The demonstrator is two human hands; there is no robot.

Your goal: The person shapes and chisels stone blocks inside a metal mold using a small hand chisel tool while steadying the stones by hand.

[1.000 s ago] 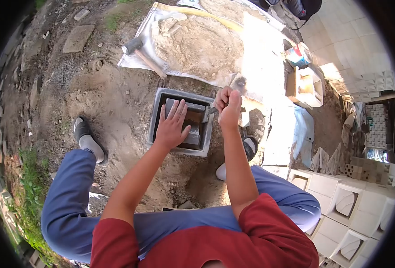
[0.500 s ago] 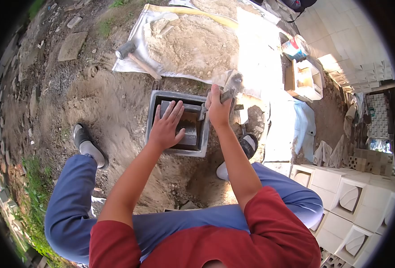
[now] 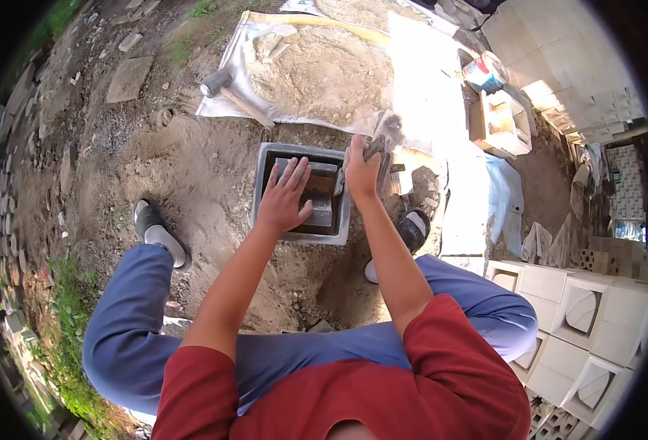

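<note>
Resting left grip (image 3: 283, 209), unclenched and splayed, over grey box (image 3: 258, 183); clasped metal tool (image 3: 374, 148) in right grip (image 3: 361, 174) beside box's right rim.

Single wide head-worn view, forward and down, fairly near above both hands (image 3: 283, 205).

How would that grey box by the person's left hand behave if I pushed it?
The grey box would probably stay rigid, given its thick, straight walls. It seems unlikely to tip, sitting low and broad, and may drag rather than slide on the rough, dusty ground.
</note>
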